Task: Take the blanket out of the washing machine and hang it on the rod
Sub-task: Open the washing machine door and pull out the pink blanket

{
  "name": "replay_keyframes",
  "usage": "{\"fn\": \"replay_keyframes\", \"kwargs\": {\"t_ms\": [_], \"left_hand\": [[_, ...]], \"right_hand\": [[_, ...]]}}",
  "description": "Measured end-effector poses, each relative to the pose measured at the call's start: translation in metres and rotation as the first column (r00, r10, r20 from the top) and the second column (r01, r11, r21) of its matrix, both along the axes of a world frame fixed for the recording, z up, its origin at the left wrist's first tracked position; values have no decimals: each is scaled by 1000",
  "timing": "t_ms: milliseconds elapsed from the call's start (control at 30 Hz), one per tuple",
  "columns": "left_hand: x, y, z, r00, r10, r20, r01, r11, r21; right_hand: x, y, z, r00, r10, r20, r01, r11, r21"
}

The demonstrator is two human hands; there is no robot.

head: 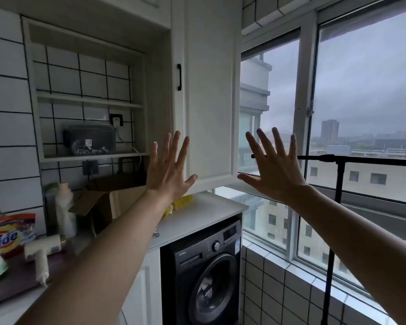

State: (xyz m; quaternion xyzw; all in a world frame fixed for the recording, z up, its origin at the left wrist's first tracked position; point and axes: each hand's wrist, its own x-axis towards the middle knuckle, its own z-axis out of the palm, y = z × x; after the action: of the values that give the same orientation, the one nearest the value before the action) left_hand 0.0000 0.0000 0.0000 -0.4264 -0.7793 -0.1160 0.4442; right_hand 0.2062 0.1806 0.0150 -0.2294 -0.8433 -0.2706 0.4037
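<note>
Hands first: your left hand [168, 166] and right hand [275, 168] are both raised in front of you, backs toward you, fingers straight and spread, holding nothing. Behind your right hand runs the black rod [361, 159], set on a thin black stand before the window [366, 95]. Below and between your forearms sits the dark washing machine [203, 270] under the white countertop [197, 214], its round door closed; something pale shows through the glass, though you cannot tell it is the blanket. At far left, a Tide bag [8, 233] rests beside a white bottle [65, 211].
</note>
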Motion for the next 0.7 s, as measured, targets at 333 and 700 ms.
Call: {"fn": "replay_keyframes", "kwargs": {"t_ms": [333,700], "left_hand": [[3,44,-76,978,-210,-10,210,971,113],[-30,106,-185,950,-261,173,254,965,62]], "right_hand": [[-10,31,-78,991,117,66,-116,993,-31],[-58,87,-207,966,204,159,-166,960,-224]]}}
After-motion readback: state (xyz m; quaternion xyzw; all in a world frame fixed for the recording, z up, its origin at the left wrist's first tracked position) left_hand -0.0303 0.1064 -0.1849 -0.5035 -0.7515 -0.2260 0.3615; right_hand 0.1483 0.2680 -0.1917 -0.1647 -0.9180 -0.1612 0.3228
